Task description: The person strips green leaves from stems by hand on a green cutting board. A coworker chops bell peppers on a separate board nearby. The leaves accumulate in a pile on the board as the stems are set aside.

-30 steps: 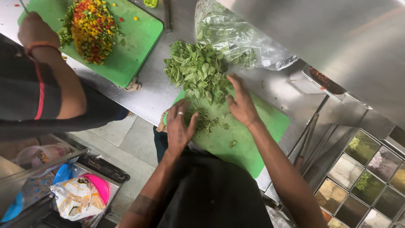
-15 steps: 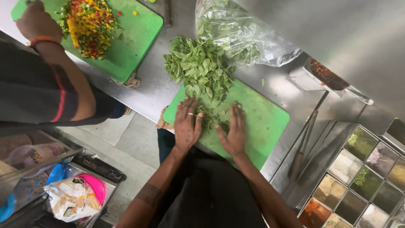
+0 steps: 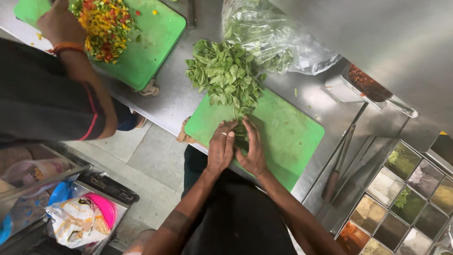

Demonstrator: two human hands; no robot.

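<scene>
- My left hand [image 3: 221, 152] and right hand [image 3: 252, 150] press together, cupped around the stems of the leafy bunch [image 3: 226, 75], gathering them tight so they stay in one bundle
- The leaves fan out just beyond my fingertips, half on the green board [image 3: 288, 137] under my hands, half on the steel surface [image 3: 174, 99]
- A clear bag of greens [image 3: 278, 38] lies further out to the right
- Off to my left, another person's hand [image 3: 59, 23] works chopped vegetables [image 3: 106, 28] on a second board [image 3: 155, 38]

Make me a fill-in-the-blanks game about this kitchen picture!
Both hands, left hand and right hand, press together on a bunch of ____ leaves.
The cutting board under them is ____.
The clear bag of greens lies ____ the board.

Missing words: green; green; beyond
</scene>
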